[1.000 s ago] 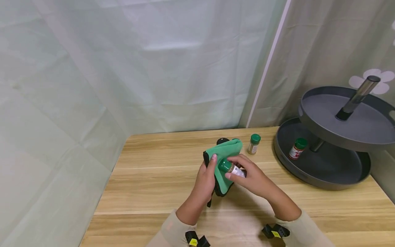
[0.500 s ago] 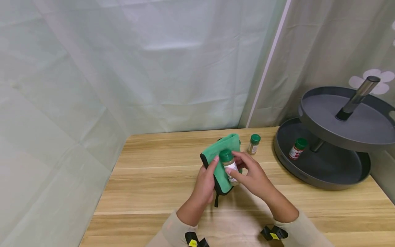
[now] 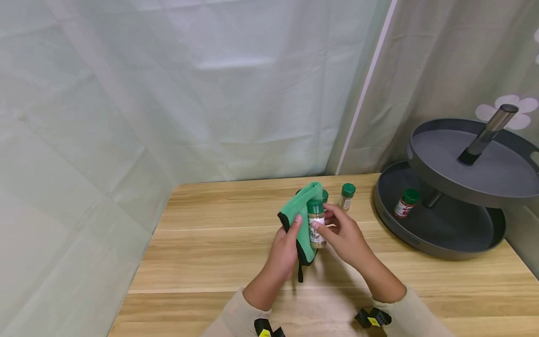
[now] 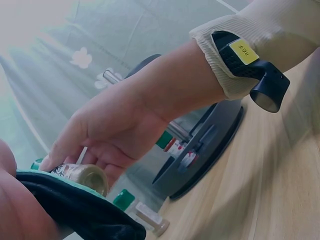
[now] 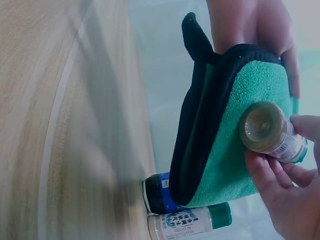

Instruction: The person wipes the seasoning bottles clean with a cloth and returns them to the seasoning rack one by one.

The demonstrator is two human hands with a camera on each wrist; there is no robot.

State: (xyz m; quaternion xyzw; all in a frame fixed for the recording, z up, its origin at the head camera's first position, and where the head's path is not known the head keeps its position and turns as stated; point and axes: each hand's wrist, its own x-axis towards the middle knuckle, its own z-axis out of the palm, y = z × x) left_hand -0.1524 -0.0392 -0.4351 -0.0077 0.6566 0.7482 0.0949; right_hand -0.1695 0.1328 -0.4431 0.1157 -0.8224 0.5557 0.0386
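In the head view my left hand [image 3: 283, 252] grips a folded green cloth [image 3: 298, 206] with black edging, its thumb over the front. My right hand [image 3: 348, 238] holds a small spice jar [image 3: 316, 230] with a green cap and a white label between thumb and fingers. The jar stands nearly upright against the cloth, above the table. In the right wrist view the bottom of the spice jar [image 5: 262, 129] faces the camera, its side touching the cloth [image 5: 240, 145]. Part of my left hand is hidden behind the cloth.
Another green-capped jar [image 3: 347, 196] stands on the table [image 3: 202, 243], and a further one [image 3: 324, 195] is partly hidden behind the cloth. Beside it is a dark bottle with a blue label [image 5: 162, 192]. A grey two-tier round tray [image 3: 442, 250] at right bears a red-labelled jar [image 3: 406, 204].
The spice jar has turned from lying tilted to nearly upright, cap up, against the cloth. The cloth has swung slightly, uncovering a green cap behind it. Both hands stay close together.
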